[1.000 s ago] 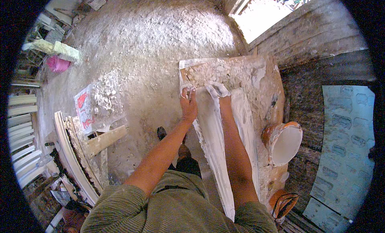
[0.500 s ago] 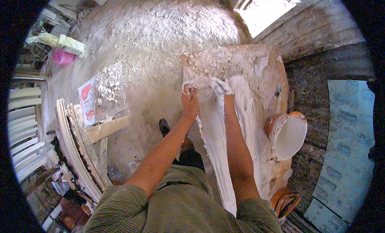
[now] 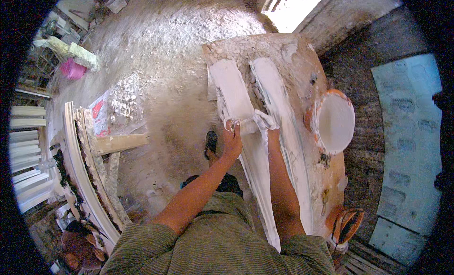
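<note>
Left hand and right hand curl fingers around opposite ends of a white-coated piece (smeared thickly). It lies across a white strip

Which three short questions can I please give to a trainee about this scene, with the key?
1. True or false: the bucket is left of the left hand.
2. How many long white strips run along the table?
3. The patterned panel at far right is: A) red, B) pale blue, C) black.

Key: 1. False, it is to the right. 2. Two. 3. B.
</note>
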### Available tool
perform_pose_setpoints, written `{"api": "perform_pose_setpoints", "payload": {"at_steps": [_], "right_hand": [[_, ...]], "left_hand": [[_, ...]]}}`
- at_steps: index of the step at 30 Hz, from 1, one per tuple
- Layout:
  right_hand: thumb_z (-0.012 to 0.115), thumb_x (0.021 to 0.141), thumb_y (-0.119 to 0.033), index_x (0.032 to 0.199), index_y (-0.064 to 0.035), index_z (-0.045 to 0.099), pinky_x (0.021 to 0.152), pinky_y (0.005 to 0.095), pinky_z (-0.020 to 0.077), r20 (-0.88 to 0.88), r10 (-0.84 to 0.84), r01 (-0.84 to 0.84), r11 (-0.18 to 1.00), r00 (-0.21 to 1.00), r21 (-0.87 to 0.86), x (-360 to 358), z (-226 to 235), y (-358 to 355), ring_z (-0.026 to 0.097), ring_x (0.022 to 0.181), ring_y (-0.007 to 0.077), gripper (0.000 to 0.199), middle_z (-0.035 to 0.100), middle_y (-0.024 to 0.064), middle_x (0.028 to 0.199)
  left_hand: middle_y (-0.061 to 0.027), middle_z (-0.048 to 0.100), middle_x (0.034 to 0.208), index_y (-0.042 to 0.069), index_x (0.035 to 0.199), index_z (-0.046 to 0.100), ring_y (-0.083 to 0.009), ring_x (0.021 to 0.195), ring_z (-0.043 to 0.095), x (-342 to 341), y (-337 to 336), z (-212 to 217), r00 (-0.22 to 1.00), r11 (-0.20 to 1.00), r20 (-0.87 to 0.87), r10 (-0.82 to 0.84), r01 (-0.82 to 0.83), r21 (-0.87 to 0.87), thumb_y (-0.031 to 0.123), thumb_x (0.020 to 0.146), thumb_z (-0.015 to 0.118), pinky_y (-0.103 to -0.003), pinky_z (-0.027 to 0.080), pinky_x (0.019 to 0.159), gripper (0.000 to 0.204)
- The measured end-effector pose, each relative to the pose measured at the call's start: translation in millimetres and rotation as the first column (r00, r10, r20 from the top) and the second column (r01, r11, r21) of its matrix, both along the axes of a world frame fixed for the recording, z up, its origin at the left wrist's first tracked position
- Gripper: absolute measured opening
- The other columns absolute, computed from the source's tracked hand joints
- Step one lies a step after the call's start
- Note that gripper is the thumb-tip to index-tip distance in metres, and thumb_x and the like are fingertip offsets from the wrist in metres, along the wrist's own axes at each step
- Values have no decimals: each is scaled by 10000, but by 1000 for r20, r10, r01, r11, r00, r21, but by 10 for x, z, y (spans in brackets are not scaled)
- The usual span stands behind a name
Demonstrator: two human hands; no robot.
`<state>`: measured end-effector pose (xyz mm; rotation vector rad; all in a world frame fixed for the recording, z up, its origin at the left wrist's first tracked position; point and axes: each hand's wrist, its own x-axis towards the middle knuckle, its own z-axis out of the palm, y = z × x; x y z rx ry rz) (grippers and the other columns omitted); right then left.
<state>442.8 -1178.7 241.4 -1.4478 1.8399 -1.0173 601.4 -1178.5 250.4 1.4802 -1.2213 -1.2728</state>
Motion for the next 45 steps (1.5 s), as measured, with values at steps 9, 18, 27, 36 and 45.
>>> {"api": "perform_pose_setpoints", "payload": {"at_steps": [9, 18, 27, 36, 45], "right_hand": [[626, 870, -139, 1117, -63, 651, 762, 236, 483, 143, -224, 225, 974, 964, 8, -5, 134, 1691, 608, 862, 108, 260, 668, 63, 1001], [652, 848, -191, 1124, -111, 657, 755, 258, 484, 271, -240, 240, 970, 932, 33, -162, 183, 3592, 622, 824, 135, 287, 680, 49, 1004], [649, 832, -102, 1061, -10, 647, 786, 287, 515, 57, -151, 155, 985, 987, -79, -423, 53, 5468, 632, 892, 170, 247, 665, 102, 1018], [678, 822, -170, 1077, -77, 671, 822, 280, 477, 110, -252, 247, 967, 962, 55, -510, 135, 7577, 615, 912, 161, 271, 673, 93, 990], [635, 865, -181, 1136, -89, 643, 835, 264, 468, 143, -321, 320, 947, 936, 32, -784, 43, 9716, 597, 949, 137, 287, 655, 63, 1068]], "left_hand": [[-277, 451, 1270, -74, 1308, 340, -376, 1210, 423, -216, 1642, -233, 992, 994, -97, -87, 93, 60, 297, 978, 399, -393, 296, 1036, 501], [-207, 506, 1084, -6, 1145, 430, -324, 1021, 497, -451, 3567, -184, 996, 995, -83, -27, 19, -95, 277, 974, 396, -401, 395, 879, 332], [-145, 545, 956, -6, 1102, 441, -241, 901, 514, -657, 5471, -199, 976, 996, -217, -3, -16, -85, 235, 981, 401, -358, 394, 848, 272], [-154, 568, 899, -6, 1043, 474, -252, 857, 544, -847, 7621, -140, 994, 996, -91, 65, -70, -52, 222, 972, 408, -362, 418, 805, 248], [-205, 539, 1005, -34, 1086, 470, -279, 929, 526, -1214, 9739, -283, 989, 997, -146, 15, -27, -78, 233, 979, 406, -380, 403, 847, 295]]}}
